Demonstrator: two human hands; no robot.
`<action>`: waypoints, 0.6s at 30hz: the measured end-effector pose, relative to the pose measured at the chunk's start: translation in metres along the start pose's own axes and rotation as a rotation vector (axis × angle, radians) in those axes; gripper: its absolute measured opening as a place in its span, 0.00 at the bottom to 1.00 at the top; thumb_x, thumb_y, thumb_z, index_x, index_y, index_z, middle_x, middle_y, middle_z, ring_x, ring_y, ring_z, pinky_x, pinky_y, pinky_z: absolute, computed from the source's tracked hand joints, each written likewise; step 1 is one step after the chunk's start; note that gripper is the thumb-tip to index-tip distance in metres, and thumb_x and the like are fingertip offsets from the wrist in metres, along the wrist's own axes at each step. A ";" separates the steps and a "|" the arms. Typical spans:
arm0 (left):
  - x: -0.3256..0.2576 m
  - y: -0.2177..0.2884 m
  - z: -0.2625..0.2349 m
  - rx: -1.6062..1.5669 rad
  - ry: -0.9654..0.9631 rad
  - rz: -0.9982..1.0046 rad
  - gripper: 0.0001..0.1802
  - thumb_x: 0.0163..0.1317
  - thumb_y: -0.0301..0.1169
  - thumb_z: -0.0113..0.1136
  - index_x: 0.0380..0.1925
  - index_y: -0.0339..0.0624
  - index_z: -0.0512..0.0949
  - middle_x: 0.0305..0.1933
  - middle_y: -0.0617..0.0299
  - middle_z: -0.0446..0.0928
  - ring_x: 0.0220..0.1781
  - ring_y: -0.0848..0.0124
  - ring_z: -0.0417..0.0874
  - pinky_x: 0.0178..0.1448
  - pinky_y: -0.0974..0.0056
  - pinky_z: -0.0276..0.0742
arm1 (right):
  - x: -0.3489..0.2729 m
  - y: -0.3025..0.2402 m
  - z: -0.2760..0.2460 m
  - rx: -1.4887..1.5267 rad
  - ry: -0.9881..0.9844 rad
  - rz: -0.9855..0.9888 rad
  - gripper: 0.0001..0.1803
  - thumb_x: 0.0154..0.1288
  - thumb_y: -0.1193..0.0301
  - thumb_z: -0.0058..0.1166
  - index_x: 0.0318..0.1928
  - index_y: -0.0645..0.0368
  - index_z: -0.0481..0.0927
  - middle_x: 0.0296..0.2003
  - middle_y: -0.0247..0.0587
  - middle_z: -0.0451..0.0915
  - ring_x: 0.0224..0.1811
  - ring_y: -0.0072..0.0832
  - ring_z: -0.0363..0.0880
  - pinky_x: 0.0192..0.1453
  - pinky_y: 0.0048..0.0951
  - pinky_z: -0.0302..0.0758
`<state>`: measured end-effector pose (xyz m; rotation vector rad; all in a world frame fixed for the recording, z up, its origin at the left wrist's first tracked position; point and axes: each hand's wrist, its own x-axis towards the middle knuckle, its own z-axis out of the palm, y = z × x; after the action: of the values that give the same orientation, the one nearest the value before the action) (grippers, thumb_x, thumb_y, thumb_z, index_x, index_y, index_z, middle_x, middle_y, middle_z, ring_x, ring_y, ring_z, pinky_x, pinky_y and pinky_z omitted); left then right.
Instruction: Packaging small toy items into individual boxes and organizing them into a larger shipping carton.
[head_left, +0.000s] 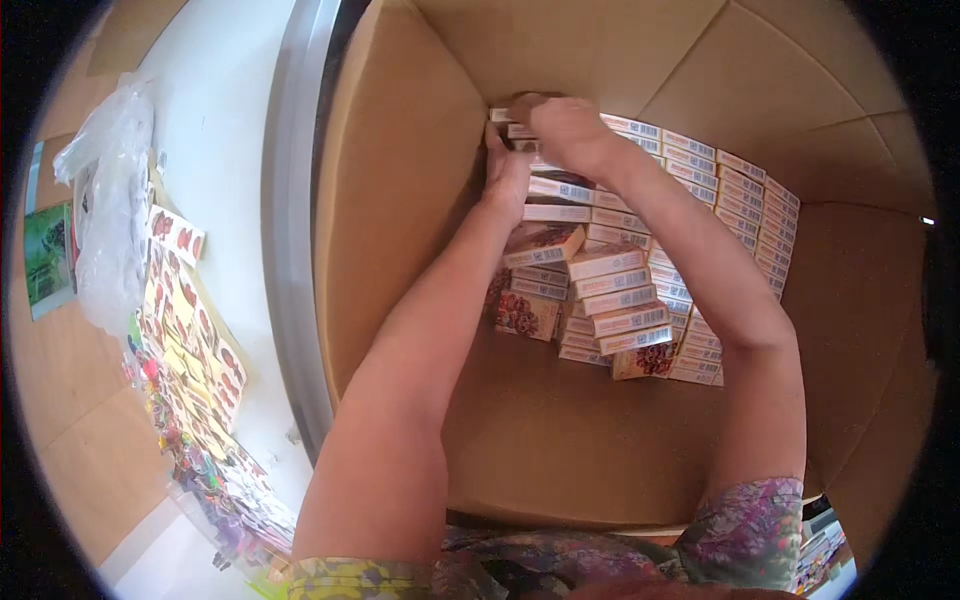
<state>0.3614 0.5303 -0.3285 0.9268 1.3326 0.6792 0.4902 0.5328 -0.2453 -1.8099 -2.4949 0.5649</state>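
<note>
A large cardboard carton (420,200) holds stacked small boxes (620,300). The left hand (507,172) presses flat against the stack's far corner; the right hand (560,130) grips a box there. Loosely tilted boxes mid-stack may topple if jostled.

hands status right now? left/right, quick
Left hand: pressed against the stacked small boxes in the cardboard carton; grip cannot be told.
Right hand: fingers curled over the top boxes at the far corner; grip unclear.
</note>
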 end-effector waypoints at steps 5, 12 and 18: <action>0.004 -0.003 0.003 0.010 -0.114 0.022 0.35 0.56 0.23 0.56 0.65 0.41 0.58 0.59 0.49 0.69 0.59 0.56 0.73 0.61 0.54 0.71 | -0.009 0.021 0.012 0.223 0.259 0.009 0.17 0.53 0.69 0.62 0.46 0.56 0.83 0.37 0.53 0.83 0.42 0.47 0.82 0.49 0.43 0.78; 0.002 0.019 -0.001 0.109 0.004 -0.001 0.42 0.51 0.26 0.63 0.67 0.33 0.57 0.62 0.40 0.69 0.65 0.52 0.70 0.68 0.58 0.65 | -0.101 0.029 -0.016 0.689 -0.076 0.071 0.22 0.59 0.68 0.62 0.53 0.62 0.78 0.50 0.49 0.79 0.57 0.43 0.75 0.58 0.42 0.73; -0.006 0.039 -0.019 0.416 -0.015 -0.134 0.45 0.34 0.23 0.57 0.61 0.26 0.60 0.55 0.38 0.73 0.57 0.50 0.77 0.57 0.55 0.74 | -0.100 0.026 0.006 0.204 -0.002 -0.019 0.26 0.57 0.61 0.64 0.53 0.64 0.77 0.53 0.51 0.76 0.60 0.48 0.72 0.62 0.41 0.71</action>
<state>0.3459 0.5472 -0.2916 1.1564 1.5383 0.2937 0.5456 0.4460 -0.2385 -1.7104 -2.3529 0.7882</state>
